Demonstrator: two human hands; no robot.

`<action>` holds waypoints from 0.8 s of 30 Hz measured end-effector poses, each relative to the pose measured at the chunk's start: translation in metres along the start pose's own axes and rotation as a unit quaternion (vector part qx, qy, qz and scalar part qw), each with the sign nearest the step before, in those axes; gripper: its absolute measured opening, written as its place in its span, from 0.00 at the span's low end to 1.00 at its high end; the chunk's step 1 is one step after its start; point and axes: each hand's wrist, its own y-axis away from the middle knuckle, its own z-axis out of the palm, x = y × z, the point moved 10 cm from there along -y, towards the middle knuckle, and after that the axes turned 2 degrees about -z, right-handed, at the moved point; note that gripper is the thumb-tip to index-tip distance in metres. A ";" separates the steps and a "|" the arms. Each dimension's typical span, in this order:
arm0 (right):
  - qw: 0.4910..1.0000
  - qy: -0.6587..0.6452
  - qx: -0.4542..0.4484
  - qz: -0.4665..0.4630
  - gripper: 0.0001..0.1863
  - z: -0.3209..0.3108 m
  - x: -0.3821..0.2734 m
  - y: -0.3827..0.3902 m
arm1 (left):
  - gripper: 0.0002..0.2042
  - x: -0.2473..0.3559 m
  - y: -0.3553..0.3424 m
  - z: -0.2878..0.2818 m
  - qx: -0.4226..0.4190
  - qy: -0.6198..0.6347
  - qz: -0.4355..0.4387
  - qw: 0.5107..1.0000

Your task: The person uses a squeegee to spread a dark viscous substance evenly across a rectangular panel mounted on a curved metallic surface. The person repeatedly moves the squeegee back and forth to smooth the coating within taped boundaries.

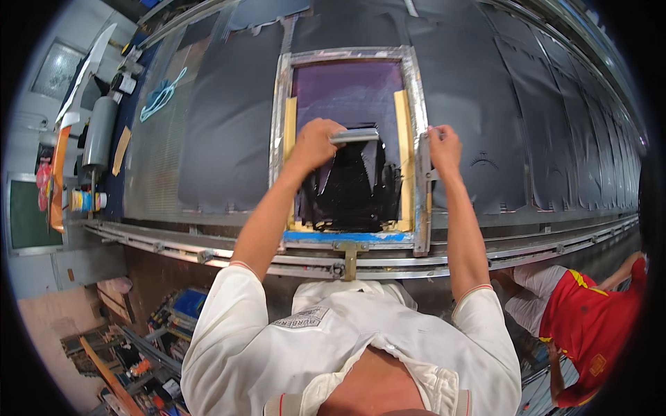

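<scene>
In front of me a metal-framed printing screen [347, 54] lies flat over dark sheets on a long table. Its purple mesh [340, 87] shows at the far end, and wet black ink [347, 187] covers the near half. My left hand [319, 144] is closed round the end of a squeegee [361, 134], which lies across the mesh at the ink's far edge. Yellowish tape [402, 132] borders the inside of the frame. My right hand [445, 147] is closed at the frame's right edge, its fingertips on the rim; part of the grip is hidden.
Dark sheets [479, 104] lie along the table on both sides. A metal rail [305, 267] runs along its near edge. At the left are a light-blue cord [163, 93] and a grey roll [101, 132]. A person in a red shirt [590, 326] is at the lower right.
</scene>
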 end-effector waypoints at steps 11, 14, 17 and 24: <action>0.984 -0.173 -0.040 0.010 0.12 0.022 -0.050 0.014 | 0.21 0.051 0.164 -0.043 0.090 -0.064 0.024 0.994; 0.980 -0.198 -0.008 -0.018 0.13 0.084 -0.055 0.040 | 0.17 0.004 0.172 -0.067 0.080 -0.113 0.019 0.990; 0.984 -0.161 -0.005 -0.071 0.12 0.130 -0.084 0.042 | 0.13 -0.022 0.187 -0.105 0.094 -0.119 -0.025 0.988; 0.992 -0.127 0.005 -0.024 0.14 0.166 -0.125 0.059 | 0.14 -0.045 0.189 -0.160 0.109 -0.158 0.032 0.981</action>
